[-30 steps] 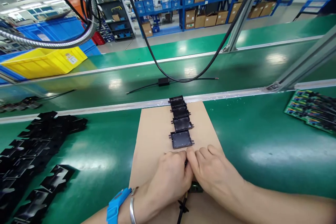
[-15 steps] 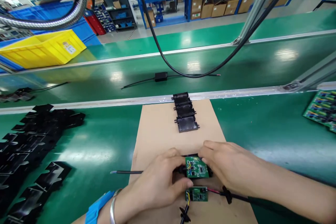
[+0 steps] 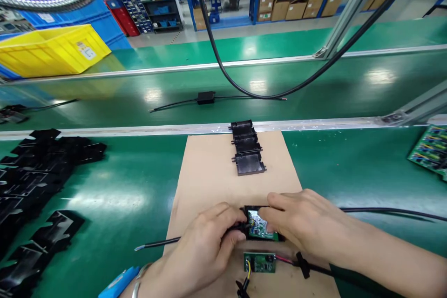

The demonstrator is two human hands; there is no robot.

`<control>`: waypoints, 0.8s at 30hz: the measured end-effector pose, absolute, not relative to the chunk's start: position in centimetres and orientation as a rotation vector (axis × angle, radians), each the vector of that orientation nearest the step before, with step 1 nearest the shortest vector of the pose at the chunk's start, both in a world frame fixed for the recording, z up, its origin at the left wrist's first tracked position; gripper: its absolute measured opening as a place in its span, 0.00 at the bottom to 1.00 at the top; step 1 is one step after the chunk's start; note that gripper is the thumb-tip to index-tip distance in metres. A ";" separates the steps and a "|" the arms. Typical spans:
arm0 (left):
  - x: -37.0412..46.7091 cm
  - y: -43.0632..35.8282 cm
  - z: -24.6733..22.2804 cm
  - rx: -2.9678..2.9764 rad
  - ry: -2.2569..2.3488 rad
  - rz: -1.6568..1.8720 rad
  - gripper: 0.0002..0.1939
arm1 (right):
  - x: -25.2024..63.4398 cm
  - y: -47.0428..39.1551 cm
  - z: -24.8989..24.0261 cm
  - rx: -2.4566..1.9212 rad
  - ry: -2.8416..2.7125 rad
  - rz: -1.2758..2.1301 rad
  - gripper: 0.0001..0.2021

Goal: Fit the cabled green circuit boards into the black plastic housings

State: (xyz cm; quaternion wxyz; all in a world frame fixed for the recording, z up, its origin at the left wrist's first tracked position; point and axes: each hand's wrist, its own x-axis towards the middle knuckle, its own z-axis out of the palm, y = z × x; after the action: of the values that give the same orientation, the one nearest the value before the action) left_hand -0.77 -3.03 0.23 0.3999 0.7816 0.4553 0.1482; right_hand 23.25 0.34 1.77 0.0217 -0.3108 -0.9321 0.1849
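Note:
My left hand [image 3: 213, 242] pinches a black cable [image 3: 160, 243] at the left side of a green circuit board [image 3: 260, 227]. That board lies in a black plastic housing [image 3: 247, 235] on a cardboard sheet [image 3: 206, 167]. My right hand [image 3: 303, 223] presses its bent fingers on the board's right part, with the fingertips partly hidden. Just below is a second green board [image 3: 261, 262] with red and yellow wires and black cables. Three black housings [image 3: 249, 163] stand in a column farther up the cardboard.
Black plastic parts [image 3: 38, 172] are heaped at the left. Several green boards [image 3: 433, 151] lie at the right edge. A cabled black box [image 3: 206, 98] rests beyond the metal rail [image 3: 157, 129]. A yellow bin [image 3: 56, 51] is at the back left; a black cable hangs overhead.
My right fingers have moved left over the board, which now sits tilted slightly differently in the housing. My left hand has shifted left onto the cable. The view has shifted a little.

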 end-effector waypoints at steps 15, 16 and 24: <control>1.1 -2.0 1.3 2.148 1.252 0.092 0.29 | 20.9 -1.0 2.4 -0.988 -2.985 0.019 0.05; 1.1 -1.9 1.4 2.150 1.252 0.084 0.29 | 20.8 -0.9 2.3 -0.972 -3.001 -0.006 0.06; 1.2 -2.0 1.2 2.202 1.237 0.086 0.28 | 20.3 -1.4 1.5 -1.013 -3.147 -0.038 0.07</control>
State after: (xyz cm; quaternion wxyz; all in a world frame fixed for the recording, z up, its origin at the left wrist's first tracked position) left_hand 1.24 -2.00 1.21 0.3025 0.8304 0.4668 0.0325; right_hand 20.29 -1.37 1.52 -0.0823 -0.3054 -0.9486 -0.0114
